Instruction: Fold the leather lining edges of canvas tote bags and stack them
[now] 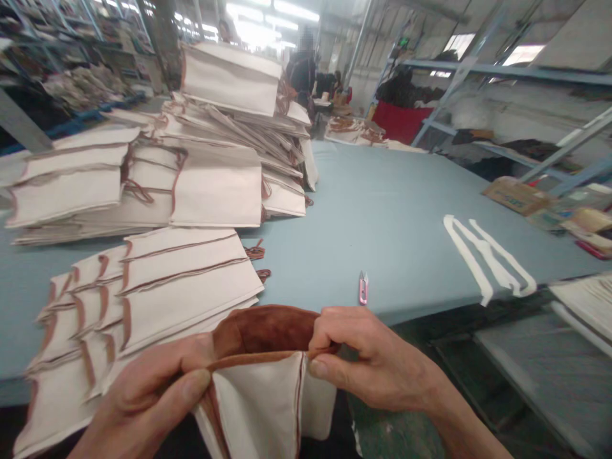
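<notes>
Spread over the left of a blue-green worktable (382, 191): a high, uneven pile of cream pouches (217, 188) and, nearer, a fanned row of brown-edged pouches (186, 274). Looks like a batch largely sewn already, though impossible to sort into finished and waiting; cannot tell the number left to handle. At the right, a cardboard box (516, 194), contents not discernible. Held low at the table's near edge, one brown-lined pouch (258, 401), seamed and edged, so apparently well along; pinched firmly at the rim between thumb and fingers by left hand (148, 382) and right hand (368, 357), mouth spread wide. Shows only brown lining inside (bottom out of sight), no contents visible. Smallest, just beyond the right hand on the tabletop: pink-handled thread snips (363, 290), unused for now.
</notes>
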`<control>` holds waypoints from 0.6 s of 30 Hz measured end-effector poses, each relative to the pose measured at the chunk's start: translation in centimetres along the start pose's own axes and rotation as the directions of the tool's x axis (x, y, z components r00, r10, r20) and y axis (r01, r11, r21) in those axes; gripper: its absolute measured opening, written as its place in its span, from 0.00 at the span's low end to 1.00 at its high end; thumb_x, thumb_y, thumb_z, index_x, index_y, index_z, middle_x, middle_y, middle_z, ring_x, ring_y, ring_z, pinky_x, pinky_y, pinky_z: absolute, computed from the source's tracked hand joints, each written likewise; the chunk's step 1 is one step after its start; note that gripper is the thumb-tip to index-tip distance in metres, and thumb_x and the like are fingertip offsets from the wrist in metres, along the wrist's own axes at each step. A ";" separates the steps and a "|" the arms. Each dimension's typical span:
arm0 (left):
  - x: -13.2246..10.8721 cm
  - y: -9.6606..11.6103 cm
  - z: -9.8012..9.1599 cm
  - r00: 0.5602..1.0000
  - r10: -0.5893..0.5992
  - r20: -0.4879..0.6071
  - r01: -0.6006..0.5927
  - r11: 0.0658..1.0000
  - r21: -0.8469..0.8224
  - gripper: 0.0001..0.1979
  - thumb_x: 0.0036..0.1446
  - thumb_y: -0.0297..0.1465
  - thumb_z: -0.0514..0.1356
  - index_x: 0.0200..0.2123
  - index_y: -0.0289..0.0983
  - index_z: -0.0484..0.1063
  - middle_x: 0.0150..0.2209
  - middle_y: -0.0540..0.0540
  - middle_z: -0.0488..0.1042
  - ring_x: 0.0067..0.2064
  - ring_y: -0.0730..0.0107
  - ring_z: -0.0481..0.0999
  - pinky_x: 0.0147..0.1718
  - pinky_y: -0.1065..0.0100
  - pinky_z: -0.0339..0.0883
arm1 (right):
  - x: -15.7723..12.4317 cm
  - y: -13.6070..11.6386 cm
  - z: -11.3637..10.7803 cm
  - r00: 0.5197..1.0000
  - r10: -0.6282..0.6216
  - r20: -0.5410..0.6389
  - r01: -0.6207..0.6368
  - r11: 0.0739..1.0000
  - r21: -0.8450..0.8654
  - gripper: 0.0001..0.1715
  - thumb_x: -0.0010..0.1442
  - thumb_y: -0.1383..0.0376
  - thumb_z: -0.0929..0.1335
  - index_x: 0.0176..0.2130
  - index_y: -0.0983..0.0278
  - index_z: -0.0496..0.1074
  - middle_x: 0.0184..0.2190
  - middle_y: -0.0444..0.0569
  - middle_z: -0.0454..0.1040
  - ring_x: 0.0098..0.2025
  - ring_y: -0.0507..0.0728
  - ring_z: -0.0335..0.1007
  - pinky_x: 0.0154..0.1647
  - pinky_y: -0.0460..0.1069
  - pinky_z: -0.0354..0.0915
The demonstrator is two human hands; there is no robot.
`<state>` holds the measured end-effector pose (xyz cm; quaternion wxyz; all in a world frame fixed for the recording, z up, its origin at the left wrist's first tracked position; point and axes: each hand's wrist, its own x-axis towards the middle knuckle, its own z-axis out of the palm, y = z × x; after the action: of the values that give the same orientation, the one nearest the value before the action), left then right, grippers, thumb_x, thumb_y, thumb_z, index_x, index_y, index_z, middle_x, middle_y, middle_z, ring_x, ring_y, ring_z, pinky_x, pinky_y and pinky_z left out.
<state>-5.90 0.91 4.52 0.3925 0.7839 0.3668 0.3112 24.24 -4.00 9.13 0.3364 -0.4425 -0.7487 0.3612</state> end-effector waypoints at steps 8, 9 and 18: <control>4.8 5.4 1.7 0.976 0.066 0.207 -0.034 0.987 -0.155 0.07 0.63 0.36 0.63 0.41 0.45 0.82 0.40 0.52 0.84 0.45 0.65 0.81 0.46 0.76 0.70 | 2.4 -3.1 -3.4 0.993 -0.007 0.120 -0.008 0.993 0.120 0.12 0.69 0.63 0.69 0.32 0.64 0.72 0.25 0.38 0.66 0.26 0.48 0.57 0.28 0.44 0.54; 5.2 5.9 1.9 0.972 0.060 0.225 -0.022 0.986 -0.168 0.08 0.64 0.35 0.62 0.39 0.44 0.82 0.38 0.53 0.83 0.44 0.66 0.80 0.45 0.76 0.70 | 2.6 -2.8 -3.4 0.989 0.024 0.147 -0.046 0.989 0.142 0.13 0.68 0.62 0.70 0.32 0.64 0.72 0.25 0.38 0.65 0.26 0.48 0.56 0.27 0.44 0.53; 4.2 4.8 4.6 0.904 -0.123 0.409 0.205 0.965 -0.165 0.17 0.70 0.41 0.56 0.32 0.38 0.77 0.31 0.52 0.76 0.34 0.71 0.72 0.34 0.75 0.66 | 1.5 1.8 -0.4 0.977 0.081 0.199 -0.132 0.958 0.257 0.24 0.65 0.49 0.73 0.30 0.64 0.70 0.23 0.37 0.62 0.25 0.48 0.53 0.25 0.44 0.50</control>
<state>1.55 0.57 7.17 0.5614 0.7523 0.3113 0.1484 24.75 -1.95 8.10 0.3014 -0.3968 -0.6961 0.5168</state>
